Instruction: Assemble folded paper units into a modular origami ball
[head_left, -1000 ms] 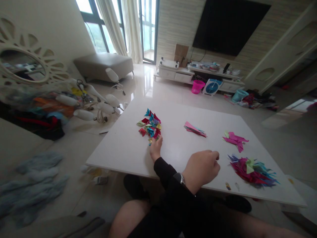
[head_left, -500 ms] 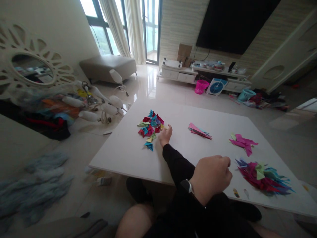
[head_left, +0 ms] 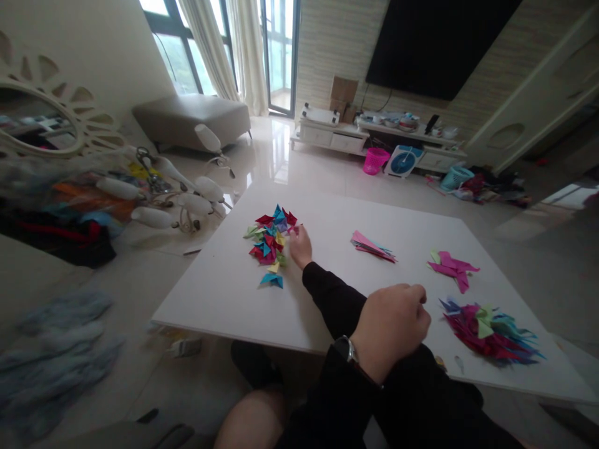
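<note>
My right hand (head_left: pixel 300 246) reaches across to the left side of the white table (head_left: pixel 206 299), its fingertips pinched on a small magenta folded paper (head_left: pixel 294 229). That piece is at the right edge of a cluster of folded papers (head_left: pixel 269 246) in red, blue, green and yellow. My left hand (head_left: pixel 392 327), with a watch at the wrist, is over the right forearm near the front edge. Its fingers are curled, and anything inside is hidden. A thin stack of pink paper strips (head_left: pixel 372 246) lies mid-table.
At the right lie pink folded papers (head_left: pixel 453 269) and a larger multicoloured paper pile (head_left: pixel 491 333). A small oval item (head_left: pixel 459 363) is by the front edge. A lamp with white shades (head_left: pixel 194 202) stands left of the table, and a pink basket (head_left: pixel 375 161) is beyond it.
The view has shifted slightly. My right hand has moved a little up along the cluster's right edge, and magenta paper now shows at its fingertips. My left hand stays curled over the right arm.
</note>
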